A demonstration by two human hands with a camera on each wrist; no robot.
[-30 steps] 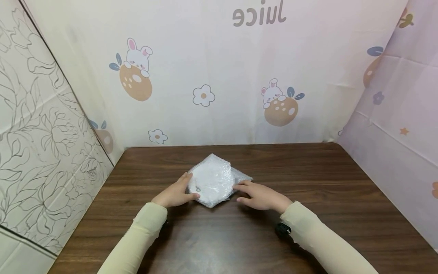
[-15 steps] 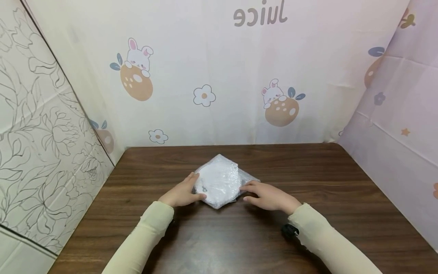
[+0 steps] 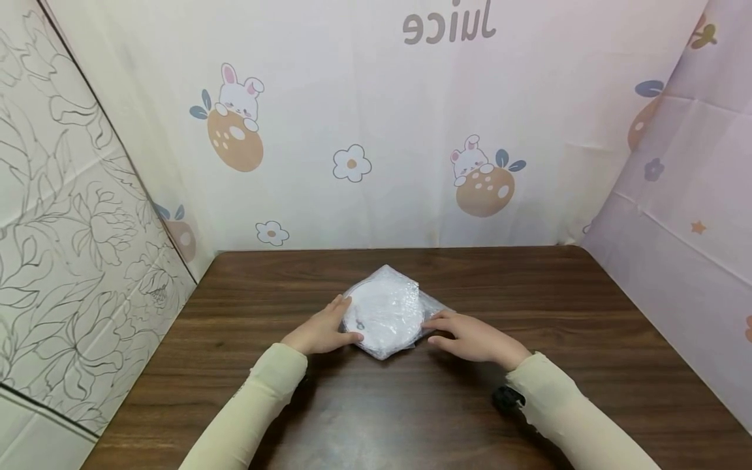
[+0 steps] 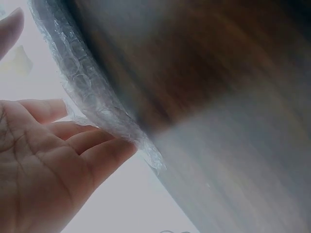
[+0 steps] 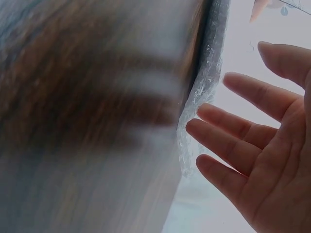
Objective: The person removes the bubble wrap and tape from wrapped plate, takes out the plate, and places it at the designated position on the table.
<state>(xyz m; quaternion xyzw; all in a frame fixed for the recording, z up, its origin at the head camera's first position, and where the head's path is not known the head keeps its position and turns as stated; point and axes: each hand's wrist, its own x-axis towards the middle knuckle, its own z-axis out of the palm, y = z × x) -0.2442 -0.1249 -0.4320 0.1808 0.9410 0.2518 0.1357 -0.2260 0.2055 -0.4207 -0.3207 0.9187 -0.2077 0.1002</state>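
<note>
A flat white round object wrapped in clear bubble wrap (image 3: 384, 313) lies on the dark wooden table, and what is inside cannot be told. Against its left side rests my left hand (image 3: 322, 329), thumb near the front edge and fingers spread along the far side. In the left wrist view, those fingertips touch the crinkled bubble wrap edge (image 4: 90, 85). On the other side my right hand (image 3: 472, 337) lies with extended fingers at the loose plastic flap (image 3: 435, 308). Its fingers (image 5: 233, 145) are spread and straight beside the wrapping in the right wrist view.
The brown wooden table (image 3: 376, 418) ends at the back against a patterned curtain (image 3: 399, 196). A flower-line panel (image 3: 88, 228) stands at the left, and another curtain (image 3: 693, 228) hangs at the right.
Both hands have slid a little to the right, and the wrapped round object has shifted right between them. Its loose flap still points to the right.
</note>
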